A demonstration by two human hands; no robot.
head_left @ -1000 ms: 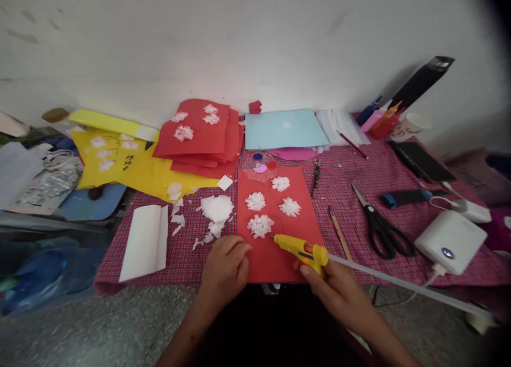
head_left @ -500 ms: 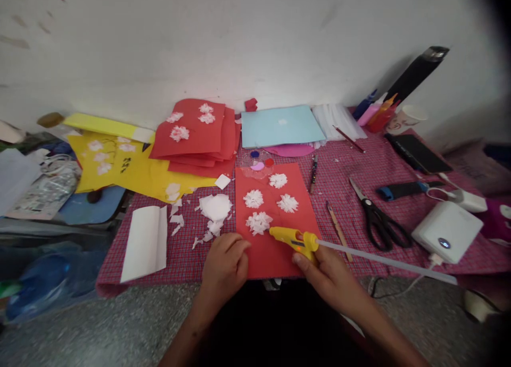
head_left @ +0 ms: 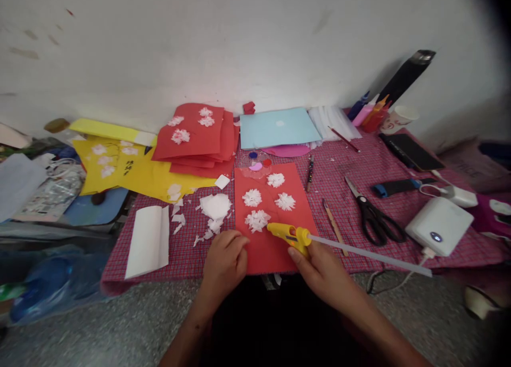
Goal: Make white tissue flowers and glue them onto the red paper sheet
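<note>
My right hand [head_left: 319, 268] grips a yellow hot glue gun [head_left: 293, 236] with a long clear glue stick [head_left: 371, 256] poking out of its back. Its nozzle points left, beside the lowest of several white paper flowers [head_left: 257, 221] on a red sheet [head_left: 271, 255]. Faint branch lines run between the flowers. My left hand [head_left: 225, 258] lies at the sheet's lower left edge, fingers curled in; whatever they may hold is hidden.
Paper scraps [head_left: 215, 206] and folded white paper [head_left: 146, 242] lie to the left. Behind are stacked red cards [head_left: 195, 132], yellow sheets [head_left: 139, 178] and a light blue sheet [head_left: 275, 132]. Scissors [head_left: 375, 218], a wooden-handled tool [head_left: 336, 229] and a white power bank [head_left: 439, 226] lie right.
The view has shifted slightly. The glue gun has moved little, its nozzle still close to the lowest flower. My left hand stays curled at the sheet's edge.
</note>
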